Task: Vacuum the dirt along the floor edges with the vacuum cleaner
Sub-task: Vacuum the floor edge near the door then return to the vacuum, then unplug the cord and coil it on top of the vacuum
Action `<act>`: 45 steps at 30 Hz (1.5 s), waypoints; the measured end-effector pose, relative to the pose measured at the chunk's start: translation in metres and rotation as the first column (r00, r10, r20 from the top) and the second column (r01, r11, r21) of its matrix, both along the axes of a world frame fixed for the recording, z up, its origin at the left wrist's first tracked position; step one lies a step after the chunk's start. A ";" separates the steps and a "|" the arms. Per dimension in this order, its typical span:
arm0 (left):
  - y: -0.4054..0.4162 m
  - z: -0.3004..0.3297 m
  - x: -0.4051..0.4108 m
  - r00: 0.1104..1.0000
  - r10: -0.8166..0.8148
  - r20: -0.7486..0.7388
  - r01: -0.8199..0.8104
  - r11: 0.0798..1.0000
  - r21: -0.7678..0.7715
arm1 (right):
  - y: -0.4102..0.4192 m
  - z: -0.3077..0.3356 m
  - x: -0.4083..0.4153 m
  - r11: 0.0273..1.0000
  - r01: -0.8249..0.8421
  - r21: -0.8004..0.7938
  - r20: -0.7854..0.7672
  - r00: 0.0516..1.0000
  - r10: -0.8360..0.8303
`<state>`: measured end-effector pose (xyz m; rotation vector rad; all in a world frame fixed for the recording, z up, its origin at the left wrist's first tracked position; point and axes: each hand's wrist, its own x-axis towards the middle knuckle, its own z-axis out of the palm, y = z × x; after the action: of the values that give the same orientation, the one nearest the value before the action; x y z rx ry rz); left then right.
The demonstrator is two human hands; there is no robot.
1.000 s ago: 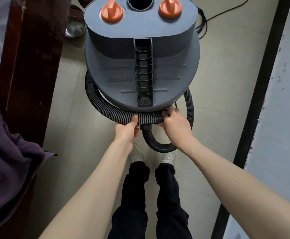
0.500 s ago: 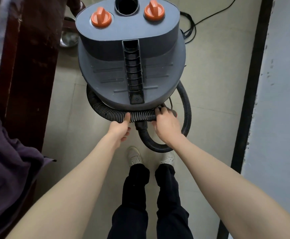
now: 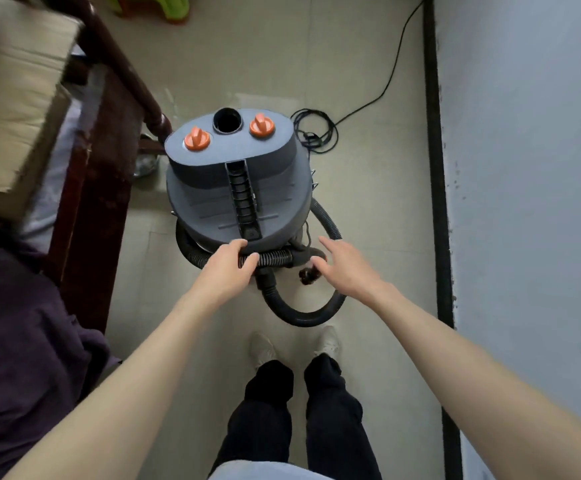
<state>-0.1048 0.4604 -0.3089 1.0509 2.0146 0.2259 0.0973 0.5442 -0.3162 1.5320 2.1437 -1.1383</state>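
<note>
The vacuum [image 3: 237,188] stands on the floor [image 3: 368,209] between the bed [image 3: 98,188] and the wall [image 3: 524,168], just beyond the left hand [image 3: 228,268], whose grip curls round the hose [image 3: 275,256] wrapped at the base. The right hand [image 3: 342,268] hovers beside it, fingers spread, holding nothing. One-handed, a tug could tip or drag the vacuum, I reckon. The loose hose loop near the feet [image 3: 292,344] could trip the person. Beyond the vacuum, the coiled cord [image 3: 315,131] might snag.
</note>
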 end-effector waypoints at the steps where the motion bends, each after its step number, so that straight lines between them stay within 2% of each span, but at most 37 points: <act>1: 0.008 0.019 0.001 0.997 -0.063 -0.036 0.065 0.997 0.050 | 0.006 0.021 0.006 0.999 0.001 0.040 -0.015 1.000 -0.001; 3: 0.024 0.058 0.004 0.979 -0.162 -0.127 0.181 0.970 0.161 | 0.019 0.062 0.018 0.989 -0.023 0.145 -0.029 0.999 0.027; 6: 0.054 0.118 0.014 0.920 -0.259 -0.294 0.356 0.867 0.348 | 0.043 0.128 0.037 0.929 -0.086 0.360 0.006 0.996 0.090; 8: 0.073 0.156 0.025 0.862 -0.304 -0.406 0.463 0.799 0.385 | 0.056 0.171 0.052 0.874 -0.115 0.472 0.040 0.993 0.109; 15: 0.137 0.263 0.083 0.772 -0.200 -0.604 0.559 0.664 0.496 | 0.108 0.286 0.122 0.683 -0.117 0.721 0.065 0.993 0.102; 19: 0.162 0.288 0.131 0.767 -0.121 -0.630 0.541 0.649 0.535 | 0.137 0.319 0.173 0.604 -0.136 0.785 0.088 0.990 0.109; 24: 0.205 0.303 0.186 0.752 -0.158 -0.640 0.559 0.668 0.491 | 0.178 0.335 0.225 0.603 -0.131 0.787 0.106 0.991 0.077; 29: 0.255 0.305 0.204 0.766 -0.128 -0.630 0.543 0.654 0.527 | 0.230 0.327 0.243 0.603 -0.103 0.791 0.083 0.995 0.062; 34: 0.315 0.266 0.204 0.772 -0.190 -0.607 0.525 0.728 0.440 | 0.299 0.300 0.244 0.660 -0.093 0.745 0.088 0.995 0.041; 41: 0.479 0.232 0.172 0.799 -0.228 -0.556 0.496 0.773 0.396 | 0.461 0.273 0.226 0.703 -0.106 0.704 0.149 0.989 -0.001; 45: 0.578 0.232 0.154 0.793 -0.258 -0.552 0.519 0.759 0.392 | 0.556 0.272 0.203 0.712 -0.092 0.696 0.154 0.988 -0.023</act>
<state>0.0490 1.0383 -0.0769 2.0414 2.1200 0.3305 0.3008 1.1004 -0.0441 1.7563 2.6306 -0.1243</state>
